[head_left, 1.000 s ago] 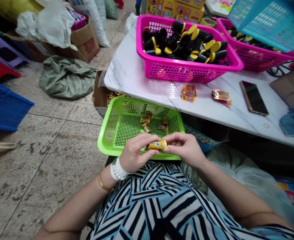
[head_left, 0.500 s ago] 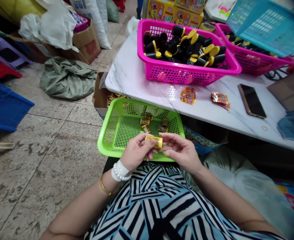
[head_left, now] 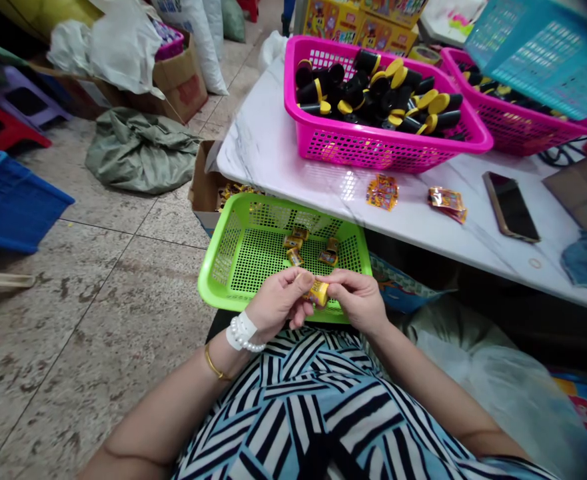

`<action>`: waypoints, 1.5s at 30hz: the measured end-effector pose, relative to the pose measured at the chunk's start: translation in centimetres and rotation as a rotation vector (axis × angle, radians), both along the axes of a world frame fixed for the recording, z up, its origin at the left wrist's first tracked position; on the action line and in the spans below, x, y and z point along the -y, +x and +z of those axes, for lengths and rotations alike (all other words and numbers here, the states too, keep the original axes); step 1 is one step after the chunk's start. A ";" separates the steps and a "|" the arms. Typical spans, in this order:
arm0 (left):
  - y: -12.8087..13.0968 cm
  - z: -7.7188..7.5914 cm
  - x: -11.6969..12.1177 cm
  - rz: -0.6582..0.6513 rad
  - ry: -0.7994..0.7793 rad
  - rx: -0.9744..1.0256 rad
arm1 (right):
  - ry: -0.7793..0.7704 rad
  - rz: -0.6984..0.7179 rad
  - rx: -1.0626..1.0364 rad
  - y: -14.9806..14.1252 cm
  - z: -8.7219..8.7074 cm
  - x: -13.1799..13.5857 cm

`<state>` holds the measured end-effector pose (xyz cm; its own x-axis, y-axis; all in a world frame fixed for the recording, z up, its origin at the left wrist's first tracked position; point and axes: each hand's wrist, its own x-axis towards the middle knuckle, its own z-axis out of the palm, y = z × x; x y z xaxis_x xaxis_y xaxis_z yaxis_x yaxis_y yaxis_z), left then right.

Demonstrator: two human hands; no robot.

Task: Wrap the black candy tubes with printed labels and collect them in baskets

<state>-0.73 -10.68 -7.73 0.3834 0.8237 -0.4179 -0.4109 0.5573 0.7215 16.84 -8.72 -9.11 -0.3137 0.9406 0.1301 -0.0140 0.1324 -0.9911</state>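
Plainly, left hand [head_left: 274, 304] grips yellow tube [head_left: 319, 294]; label [head_left: 316, 291] print illegible.

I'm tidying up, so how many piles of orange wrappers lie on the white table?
2 in view. The left pile lies in front of the nearer pink basket; the right pile lies between that pile and the phone. More could be hidden behind the basket.

Counted: two hands [head_left: 273, 303]; one yellow canister [head_left: 319, 293], held; one green basket [head_left: 207, 280] at centre, five wrapped pieces [head_left: 294, 257] visible inside. Upper right: two pink baskets [head_left: 393, 137], one turquoise basket [head_left: 543, 53]; black containers [head_left: 356, 90] too crowded to count. Right: one phone [head_left: 512, 207], two orange packet clusters [head_left: 382, 192].
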 end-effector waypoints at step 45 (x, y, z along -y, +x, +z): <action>0.5 2.8 -2.9 -0.195 0.040 -0.077 | -0.018 0.064 -0.259 1.0 3.3 -1.1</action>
<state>-0.20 -7.80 -4.95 0.5055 0.7534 -0.4205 -0.2410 0.5912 0.7697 17.86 -7.59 -5.81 -0.3316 0.9227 0.1968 -0.2751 0.1050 -0.9557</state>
